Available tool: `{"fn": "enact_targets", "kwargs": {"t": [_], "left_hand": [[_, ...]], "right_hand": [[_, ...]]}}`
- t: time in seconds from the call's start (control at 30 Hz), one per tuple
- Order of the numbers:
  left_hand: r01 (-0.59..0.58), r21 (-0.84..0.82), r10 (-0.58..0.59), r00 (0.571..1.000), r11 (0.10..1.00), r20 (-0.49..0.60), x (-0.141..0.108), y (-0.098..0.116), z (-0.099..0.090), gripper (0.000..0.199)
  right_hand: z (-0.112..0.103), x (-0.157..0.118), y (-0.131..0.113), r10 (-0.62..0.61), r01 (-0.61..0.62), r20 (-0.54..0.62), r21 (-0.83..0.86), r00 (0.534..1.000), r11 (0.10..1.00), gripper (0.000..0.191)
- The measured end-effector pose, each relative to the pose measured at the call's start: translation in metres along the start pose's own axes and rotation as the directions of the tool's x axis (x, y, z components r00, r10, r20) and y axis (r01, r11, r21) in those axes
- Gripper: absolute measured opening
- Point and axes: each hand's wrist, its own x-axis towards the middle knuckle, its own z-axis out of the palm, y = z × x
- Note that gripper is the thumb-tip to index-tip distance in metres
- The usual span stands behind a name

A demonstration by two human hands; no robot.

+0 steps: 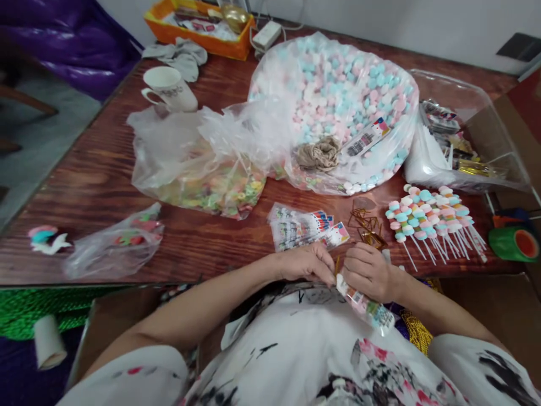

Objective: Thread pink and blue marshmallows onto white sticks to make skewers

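My right hand (pixel 367 272) is closed around the neck of a small clear packet of marshmallow candy (pixel 367 307), which slants down to the right over my lap. My left hand (pixel 306 263) is closed in a pinch at the packet's gathered end. A gold twist tie (pixel 337 265) sticks up between my hands, its lower part hidden by my fingers. Just beyond them lie flat printed packets (pixel 293 228) and loose gold twist ties (pixel 368 225). To the right, marshmallow skewers (pixel 431 217) on white sticks lie in a row.
A large bag of pastel marshmallows (pixel 338 84) and a bag of gummy candy (pixel 211 186) fill the table's middle. A clear plastic tub (pixel 499 129) and green tape (pixel 513 243) stand right. A mug (pixel 171 90), orange box (pixel 198 42) and small candy bag (pixel 118 242) are left.
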Motion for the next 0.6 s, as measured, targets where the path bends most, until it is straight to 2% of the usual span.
{"fn": "enact_targets", "kwargs": {"t": [0.1,0.2,0.27,0.4,0.47,0.53,0.6], "left_hand": [[0.044,-0.020,-0.042,0.995,0.999,0.090,-0.003,0.007,0.004,0.013],[0.074,0.026,-0.077,0.979,0.997,0.190,-0.003,0.013,0.005,0.011],[0.087,0.061,-0.100,0.963,0.994,0.250,-0.001,0.013,0.004,0.012],[0.083,0.155,-0.125,0.950,0.984,0.286,0.006,0.006,0.002,0.018],[0.050,0.209,-0.109,0.954,0.977,0.278,0.009,0.005,-0.002,0.016],[-0.021,0.271,-0.047,0.969,0.962,0.242,0.009,0.012,-0.008,0.013],[-0.121,0.367,0.057,0.982,0.922,0.181,0.003,0.028,-0.016,0.010]], "right_hand": [[-0.014,0.006,-0.006,-0.135,0.131,-0.027,-0.118,0.990,0.984,0.021],[-0.021,0.013,-0.004,-0.270,0.266,-0.011,-0.125,0.963,0.956,0.018],[-0.021,0.017,-0.002,-0.323,0.325,0.040,-0.093,0.946,0.941,0.018],[-0.015,0.023,0.000,-0.280,0.281,0.136,0.011,0.950,0.960,0.017],[-0.012,0.025,-0.001,-0.253,0.257,0.162,-0.001,0.954,0.966,0.017],[-0.011,0.027,-0.001,-0.233,0.249,0.201,-0.059,0.951,0.967,0.015],[-0.012,0.030,0.000,-0.190,0.225,0.248,-0.120,0.950,0.967,0.014]]}}
